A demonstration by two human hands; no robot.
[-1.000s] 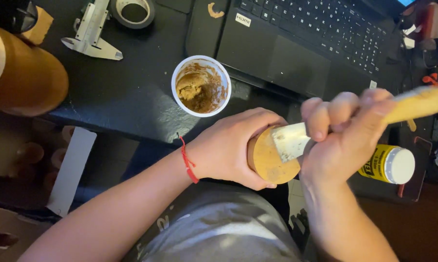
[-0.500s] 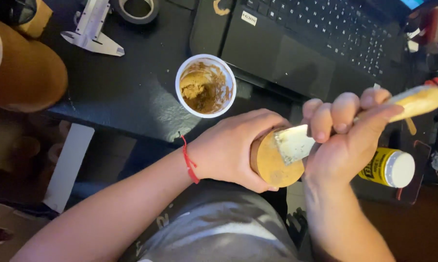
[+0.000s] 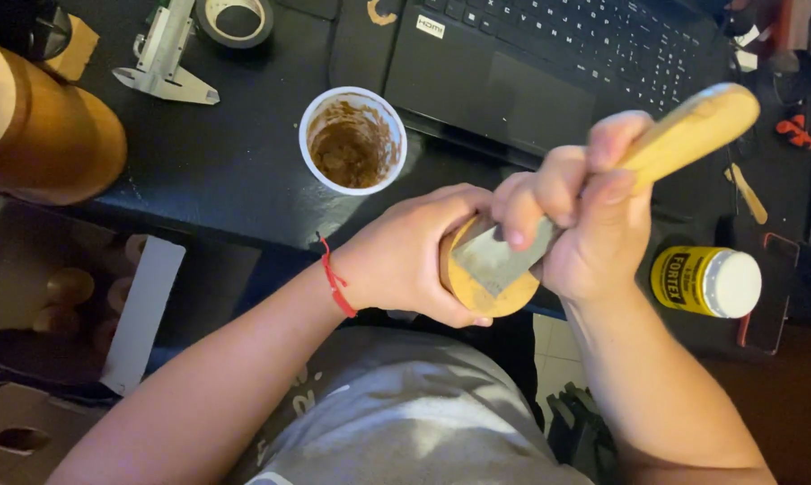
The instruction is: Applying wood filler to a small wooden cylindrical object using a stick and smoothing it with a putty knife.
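Observation:
My left hand grips a round wooden piece held over my lap, its flat tan end facing up. My right hand is closed around the wooden handle of a putty knife, whose metal blade lies flat against that end face. A white cup of brown paste stands on the black desk just beyond my left hand.
A black laptop lies open at the back. A yellow jar with a white lid lies on its side at the right. A caliper and a tape roll sit at the back left, beside a large tan wooden cylinder.
The blade has shifted across the end face of the wooden piece, and my right hand has tilted the handle more upright. My left hand keeps its hold.

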